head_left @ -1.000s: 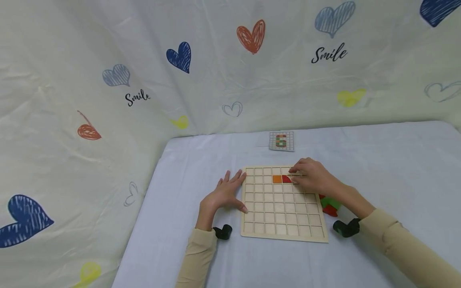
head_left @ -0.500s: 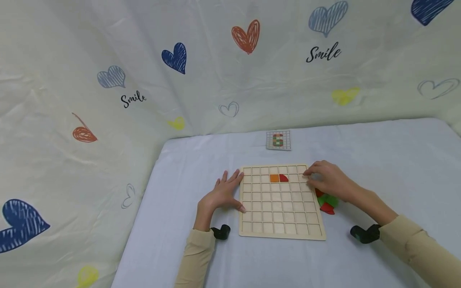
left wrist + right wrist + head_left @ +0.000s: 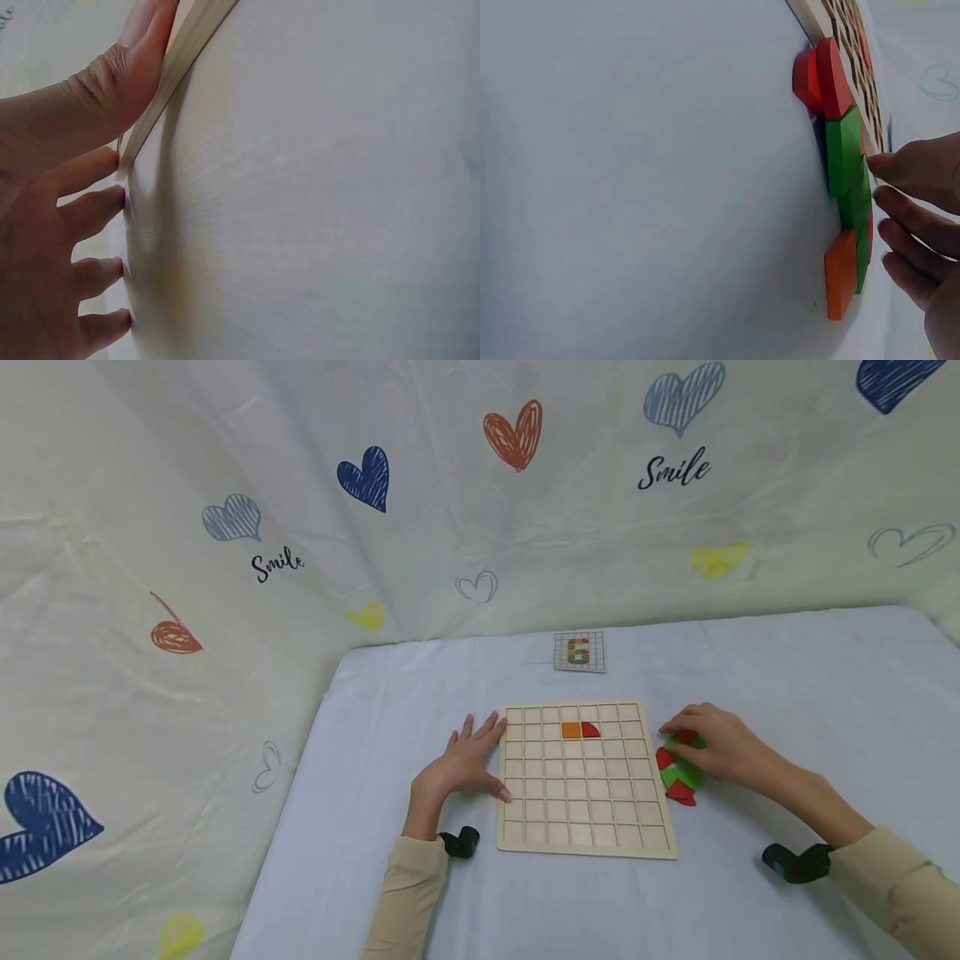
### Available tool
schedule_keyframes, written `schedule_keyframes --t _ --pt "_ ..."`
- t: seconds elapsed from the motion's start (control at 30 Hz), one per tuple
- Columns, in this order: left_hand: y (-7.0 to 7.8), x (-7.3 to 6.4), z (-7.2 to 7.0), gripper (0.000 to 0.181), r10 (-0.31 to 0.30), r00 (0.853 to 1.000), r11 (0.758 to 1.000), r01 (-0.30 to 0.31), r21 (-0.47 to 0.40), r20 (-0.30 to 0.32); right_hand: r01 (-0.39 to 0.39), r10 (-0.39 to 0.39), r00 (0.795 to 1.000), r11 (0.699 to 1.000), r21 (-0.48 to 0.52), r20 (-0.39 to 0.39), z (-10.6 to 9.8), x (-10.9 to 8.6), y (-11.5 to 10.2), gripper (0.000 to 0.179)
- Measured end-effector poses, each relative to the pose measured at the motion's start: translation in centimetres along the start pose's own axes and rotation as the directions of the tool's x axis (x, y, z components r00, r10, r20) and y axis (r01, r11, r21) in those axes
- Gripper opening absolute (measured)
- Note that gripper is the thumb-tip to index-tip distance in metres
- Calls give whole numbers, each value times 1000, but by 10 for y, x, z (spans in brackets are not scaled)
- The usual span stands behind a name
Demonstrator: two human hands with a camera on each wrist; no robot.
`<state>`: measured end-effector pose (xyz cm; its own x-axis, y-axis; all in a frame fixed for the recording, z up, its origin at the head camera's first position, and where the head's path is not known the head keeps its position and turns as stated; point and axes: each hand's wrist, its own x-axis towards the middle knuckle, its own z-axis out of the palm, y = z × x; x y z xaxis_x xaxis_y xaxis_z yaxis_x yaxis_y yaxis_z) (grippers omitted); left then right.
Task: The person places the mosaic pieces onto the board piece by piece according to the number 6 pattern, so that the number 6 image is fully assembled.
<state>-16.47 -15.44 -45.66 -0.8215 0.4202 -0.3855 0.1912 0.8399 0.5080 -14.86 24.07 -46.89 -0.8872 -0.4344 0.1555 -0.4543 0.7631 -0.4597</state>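
My left hand, fingers spread, rests against the left edge of the wooden grid board; the thumb and index finger touch its rim. In the grid's upper part lie an orange square tile and, right beside it, a red quarter-round tile. Right of the board, my right hand hovers at a small pile with red tiles and green tiles, its fingers loosely bent. The right wrist view shows the fingertips close to a green tile, with an orange tile nearby. Whether they touch is unclear.
Behind the board lies a pattern card printed with a coloured figure on a grid. White cloth covers the table. A curtain with printed hearts hangs at the back and left.
My right hand has moved right, off the red quarter-round tile in the grid and over to the pile. My left hand stays at the board's edge.
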Motion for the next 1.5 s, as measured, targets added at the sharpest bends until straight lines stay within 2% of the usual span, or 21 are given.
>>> schedule_keyframes --t 0.37,0.67,1.1,1.5 --pt "0 -1 -1 122 -2 1000 1000 2 -3 2 62 -63 997 998 10 45 2 -3 1 24" --pt "0 -2 -2 122 4 1000 1000 -4 -6 2 82 -82 995 997 0 65 3 -1 1 25" --pt "-1 -2 0 121 4 1000 1000 -4 -11 -4 33 -34 999 998 45 25 6 0 -2 28" --pt "-1 0 0 121 1 1000 1000 -1 0 -2 132 -128 987 991 35 -101 4 5 -4 27"
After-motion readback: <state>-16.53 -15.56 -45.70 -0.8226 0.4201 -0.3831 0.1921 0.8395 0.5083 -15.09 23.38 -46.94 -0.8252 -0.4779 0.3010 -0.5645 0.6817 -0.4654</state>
